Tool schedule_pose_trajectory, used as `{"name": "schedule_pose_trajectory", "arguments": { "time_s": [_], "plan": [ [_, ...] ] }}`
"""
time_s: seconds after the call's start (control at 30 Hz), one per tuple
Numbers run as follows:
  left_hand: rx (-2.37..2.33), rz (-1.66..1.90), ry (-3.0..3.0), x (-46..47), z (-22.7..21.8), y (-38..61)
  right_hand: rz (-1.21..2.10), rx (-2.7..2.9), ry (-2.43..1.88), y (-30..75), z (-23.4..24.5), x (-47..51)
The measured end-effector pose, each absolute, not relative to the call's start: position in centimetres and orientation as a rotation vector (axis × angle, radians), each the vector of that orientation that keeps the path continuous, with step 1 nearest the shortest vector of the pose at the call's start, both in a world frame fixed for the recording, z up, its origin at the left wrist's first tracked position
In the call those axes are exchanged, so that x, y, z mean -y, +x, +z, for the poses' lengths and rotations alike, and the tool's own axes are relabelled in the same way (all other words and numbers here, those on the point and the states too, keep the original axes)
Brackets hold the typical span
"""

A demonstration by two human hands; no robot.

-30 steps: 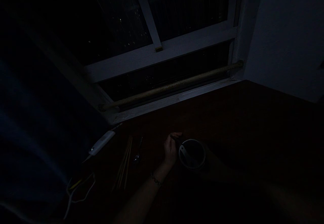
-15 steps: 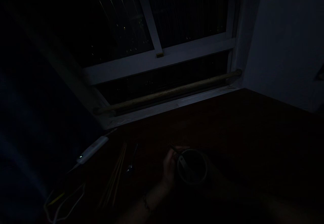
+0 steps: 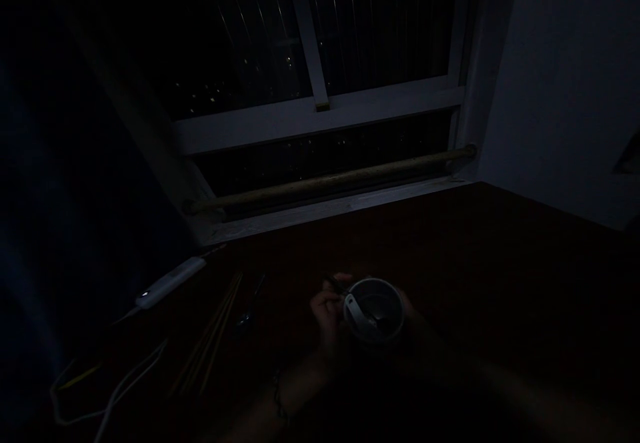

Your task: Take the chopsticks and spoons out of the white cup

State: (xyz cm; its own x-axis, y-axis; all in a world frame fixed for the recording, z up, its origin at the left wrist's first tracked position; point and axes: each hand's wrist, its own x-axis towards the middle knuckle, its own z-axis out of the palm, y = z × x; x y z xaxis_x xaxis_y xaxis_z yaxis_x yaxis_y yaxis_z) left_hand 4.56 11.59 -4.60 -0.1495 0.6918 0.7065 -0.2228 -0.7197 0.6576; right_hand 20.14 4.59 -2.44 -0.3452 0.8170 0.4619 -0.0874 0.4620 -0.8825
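Note:
The scene is very dark. A round cup or small bowl with a pale rim (image 3: 376, 281) stands upright between my hands above the brown table. My left hand (image 3: 326, 313) curls around its left side, the fingers bent near the rim. On the opposite side my right hand (image 3: 410, 309) wraps the wall, mostly lost in shadow. A pale utensil (image 3: 356, 311), perhaps a spoon, leans inside, with a dark handle end (image 3: 335, 284) sticking out over my left fingers. What else the vessel contains is too dark to make out.
Left of my hands lie a metal spoon (image 3: 245, 319), several thin sticks (image 3: 215, 333), a white power strip (image 3: 173, 283) with a light, a white cable (image 3: 113, 399) and a yellow strip (image 3: 79, 376). Behind the table (image 3: 440, 243) is a window with a rail (image 3: 340, 178); a dark curtain hangs left.
The view has shifted slightly, and everything is a little brighter. The cup sits slightly left and higher in the picture, and my right fingers now show at its side.

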Motion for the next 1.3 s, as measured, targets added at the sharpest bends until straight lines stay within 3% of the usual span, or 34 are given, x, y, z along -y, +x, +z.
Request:
{"name": "schedule_pose_trajectory", "arguments": {
  "time_s": [0.13, 0.3, 0.83, 1.3],
  "plan": [
    [-0.356, 2.021, 1.798, -11.6, -5.1, 4.6, 1.018, 1.672, -0.586, 20.2, -2.7, -4.9],
    [-0.446, 1.787, 2.06, -11.1, -4.9, 3.6, 0.897, 1.747, -0.739, 20.8, -3.5, -5.2],
    [-0.46, 1.444, 1.951, -10.4, -4.1, 3.5, 0.665, 1.85, -0.902, 21.0, -5.5, -6.1],
    [-0.569, 1.488, 2.06, -10.6, -4.1, 3.2, 0.753, 1.833, -0.936, 21.0, -5.3, -5.9]
  ]
}}
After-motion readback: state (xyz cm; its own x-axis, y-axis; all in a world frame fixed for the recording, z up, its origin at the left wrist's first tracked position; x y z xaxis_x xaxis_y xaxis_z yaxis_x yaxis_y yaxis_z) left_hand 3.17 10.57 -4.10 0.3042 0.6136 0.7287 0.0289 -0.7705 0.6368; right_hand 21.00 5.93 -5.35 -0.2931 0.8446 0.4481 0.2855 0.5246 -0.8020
